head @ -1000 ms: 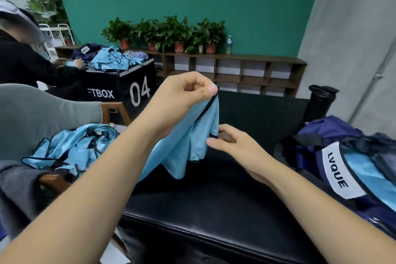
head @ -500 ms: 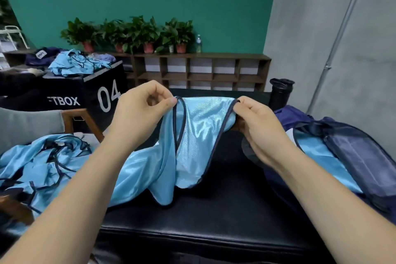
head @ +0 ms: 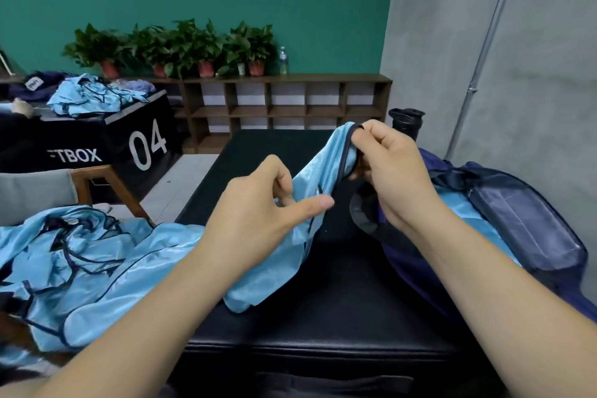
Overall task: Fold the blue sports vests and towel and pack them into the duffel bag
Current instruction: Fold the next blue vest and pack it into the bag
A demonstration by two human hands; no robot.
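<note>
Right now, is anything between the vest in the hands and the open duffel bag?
Nothing visible. The left hand and right hand hold the vest above the black bench; the duffel bag lies open just beside them. The black bottle stands behind it, off the path.

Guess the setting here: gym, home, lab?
Probably a gym or training studio: a black plyo-style box marked "04", a padded black bench used as the work surface, and heaps of blue sports vests beside a duffel bag.
</note>
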